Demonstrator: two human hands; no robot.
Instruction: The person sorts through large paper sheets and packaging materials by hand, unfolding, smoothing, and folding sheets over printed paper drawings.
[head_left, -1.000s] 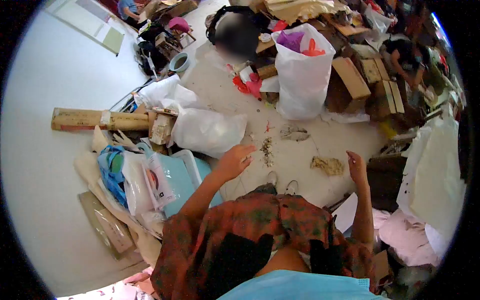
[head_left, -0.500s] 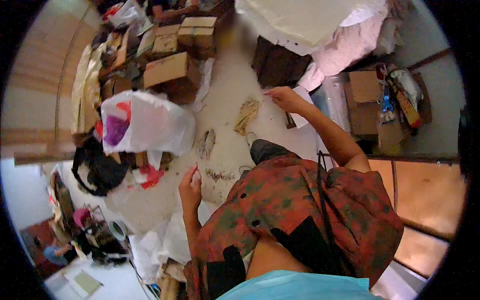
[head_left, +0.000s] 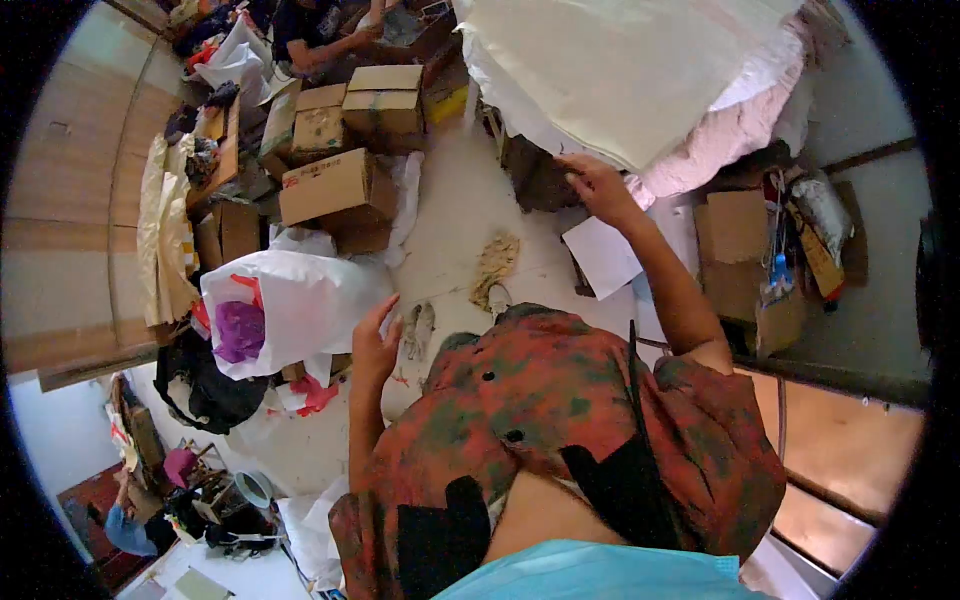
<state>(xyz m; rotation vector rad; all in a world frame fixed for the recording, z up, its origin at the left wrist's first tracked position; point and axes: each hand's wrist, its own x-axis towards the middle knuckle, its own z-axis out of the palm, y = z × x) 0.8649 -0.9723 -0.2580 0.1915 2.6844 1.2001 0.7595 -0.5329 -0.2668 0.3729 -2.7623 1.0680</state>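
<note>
My left hand (head_left: 376, 342) is raised beside a large white plastic bag (head_left: 320, 308), its fingers stretched out and holding nothing. Purple and red bundles (head_left: 240, 332) show in the mouth of that bag. Ahead of me, my right hand (head_left: 596, 188) is close to the hanging edge of the cream cloth (head_left: 610, 80) on a raised surface. Its fingers are extended with the thumb apart, and nothing shows in them; whether they touch the cloth I cannot tell. Below that hand is a white sheet (head_left: 602, 254).
Cardboard boxes (head_left: 330, 190) are stacked ahead on the left. On the right stands an open carton (head_left: 735, 235) with tools and bags. A crumpled tan cloth (head_left: 495, 262) and a pair of gloves (head_left: 418, 328) lie on the floor. Other people sit at far left and top.
My right hand has come closer to the cream cloth. My left hand has risen beside the white bag. The view has shifted, and the covered surface appears nearer.
</note>
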